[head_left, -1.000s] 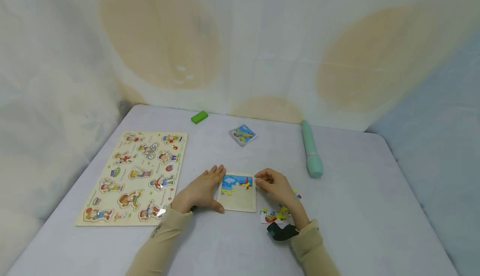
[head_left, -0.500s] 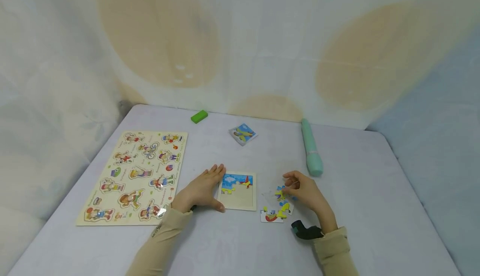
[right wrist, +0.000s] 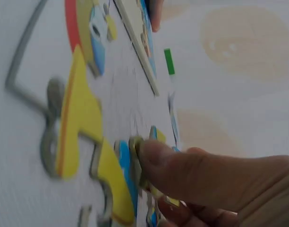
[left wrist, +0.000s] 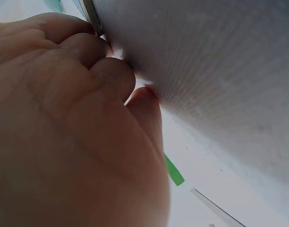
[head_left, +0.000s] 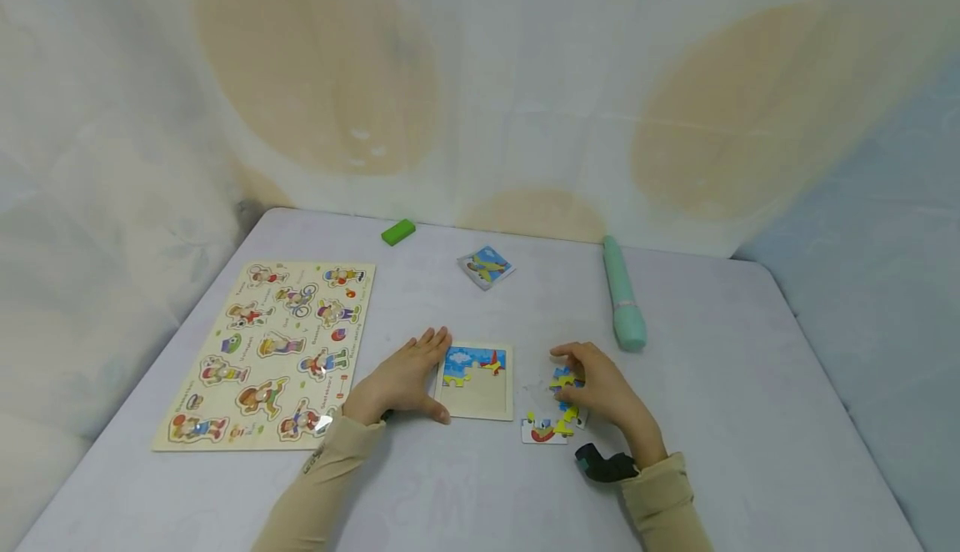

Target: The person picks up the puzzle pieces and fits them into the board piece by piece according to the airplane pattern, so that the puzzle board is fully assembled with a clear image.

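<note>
A small square jigsaw frame [head_left: 480, 406] lies on the table, its upper part filled with blue-sky pieces, its lower part showing bare wood. My left hand [head_left: 405, 378] rests along the frame's left edge, fingers extended and thumb by the lower left corner. To the right of the frame lie several loose jigsaw pieces [head_left: 543, 431], yellow, blue and red. Over them my right hand [head_left: 600, 381] has its fingers curled. In the right wrist view its thumb [right wrist: 156, 153] presses a jigsaw piece [right wrist: 135, 156] with other fingers on the far side; the piece is partly hidden.
A large wooden puzzle board [head_left: 281, 310] with cartoon children lies at the left. Towards the back are a green block [head_left: 398, 232] and a small airplane picture [head_left: 486, 268]. A mint-green tapered object [head_left: 622, 298] lies behind the right hand.
My right hand has moved from the frame's upper right edge to the loose pieces on the right, then slightly left among them. The left hand has stayed in place.
</note>
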`<action>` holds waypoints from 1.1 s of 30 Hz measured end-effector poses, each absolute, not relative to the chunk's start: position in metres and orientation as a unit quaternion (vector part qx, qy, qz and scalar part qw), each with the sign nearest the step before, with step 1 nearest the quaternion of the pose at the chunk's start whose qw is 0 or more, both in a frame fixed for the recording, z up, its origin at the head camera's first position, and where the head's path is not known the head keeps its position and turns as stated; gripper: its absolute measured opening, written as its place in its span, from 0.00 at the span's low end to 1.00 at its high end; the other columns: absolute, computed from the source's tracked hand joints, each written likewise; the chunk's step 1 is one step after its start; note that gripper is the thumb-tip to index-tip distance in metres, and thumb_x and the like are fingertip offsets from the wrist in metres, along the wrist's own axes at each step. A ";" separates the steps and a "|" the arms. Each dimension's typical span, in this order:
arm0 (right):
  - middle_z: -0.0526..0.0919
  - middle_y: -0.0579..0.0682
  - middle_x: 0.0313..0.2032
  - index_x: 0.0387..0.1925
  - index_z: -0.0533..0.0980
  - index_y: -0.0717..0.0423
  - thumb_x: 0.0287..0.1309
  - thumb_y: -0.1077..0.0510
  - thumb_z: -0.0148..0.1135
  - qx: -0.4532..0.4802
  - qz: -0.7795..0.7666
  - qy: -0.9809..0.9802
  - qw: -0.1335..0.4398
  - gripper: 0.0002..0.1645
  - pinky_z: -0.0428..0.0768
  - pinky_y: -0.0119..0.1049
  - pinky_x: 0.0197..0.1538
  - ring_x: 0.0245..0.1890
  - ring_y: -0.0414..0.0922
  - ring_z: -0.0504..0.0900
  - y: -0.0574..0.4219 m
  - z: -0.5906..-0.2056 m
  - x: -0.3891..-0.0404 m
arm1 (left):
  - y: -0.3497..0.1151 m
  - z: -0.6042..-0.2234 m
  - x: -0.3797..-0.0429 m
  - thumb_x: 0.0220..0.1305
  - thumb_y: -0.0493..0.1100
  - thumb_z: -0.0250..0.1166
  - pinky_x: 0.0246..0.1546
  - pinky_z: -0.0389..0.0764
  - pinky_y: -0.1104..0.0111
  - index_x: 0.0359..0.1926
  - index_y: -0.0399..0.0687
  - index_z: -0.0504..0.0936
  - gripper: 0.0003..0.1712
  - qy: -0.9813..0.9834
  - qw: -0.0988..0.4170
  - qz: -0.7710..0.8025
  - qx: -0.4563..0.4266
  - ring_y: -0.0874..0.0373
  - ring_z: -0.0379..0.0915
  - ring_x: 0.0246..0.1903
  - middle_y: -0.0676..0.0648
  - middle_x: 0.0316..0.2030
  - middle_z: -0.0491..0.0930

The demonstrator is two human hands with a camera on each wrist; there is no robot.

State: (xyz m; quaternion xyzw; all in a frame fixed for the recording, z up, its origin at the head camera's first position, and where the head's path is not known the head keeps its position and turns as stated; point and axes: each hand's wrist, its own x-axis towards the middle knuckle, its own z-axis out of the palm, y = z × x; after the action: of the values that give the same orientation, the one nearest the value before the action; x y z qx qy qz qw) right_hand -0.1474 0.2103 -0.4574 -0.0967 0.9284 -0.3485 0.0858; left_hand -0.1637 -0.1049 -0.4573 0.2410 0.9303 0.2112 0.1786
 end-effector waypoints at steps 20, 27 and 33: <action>0.84 0.49 0.26 0.54 0.78 0.53 0.62 0.58 0.63 -0.119 -0.466 0.869 0.113 0.19 0.75 0.28 0.26 0.23 0.41 0.79 0.162 -0.460 -0.165 | -0.105 -0.458 -0.164 0.37 0.58 0.80 0.77 0.44 0.51 0.75 0.38 0.50 0.70 0.932 0.181 0.207 0.236 0.46 0.37 0.77 0.41 0.76 0.45; 0.84 0.48 0.22 0.44 0.77 0.58 0.60 0.59 0.64 -0.093 -0.477 0.865 0.122 0.11 0.76 0.30 0.25 0.19 0.41 0.80 0.132 -0.463 -0.169 | -0.105 -0.460 -0.164 0.37 0.58 0.80 0.77 0.44 0.51 0.74 0.38 0.51 0.70 0.931 0.179 0.213 0.237 0.46 0.37 0.77 0.41 0.76 0.46; 0.84 0.49 0.23 0.39 0.76 0.60 0.60 0.59 0.64 -0.099 -0.462 0.873 0.121 0.09 0.76 0.29 0.24 0.19 0.38 0.78 0.114 -0.466 -0.163 | -0.106 -0.459 -0.164 0.37 0.58 0.80 0.77 0.45 0.51 0.74 0.38 0.51 0.69 0.932 0.177 0.211 0.235 0.46 0.38 0.77 0.41 0.76 0.46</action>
State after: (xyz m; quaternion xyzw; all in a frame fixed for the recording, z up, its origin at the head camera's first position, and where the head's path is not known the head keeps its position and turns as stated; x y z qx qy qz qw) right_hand -0.1630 0.1142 -0.4657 -0.0988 0.8730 -0.4621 0.1206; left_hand -0.1640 -0.1056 -0.4588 0.2352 0.9321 0.2114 0.1766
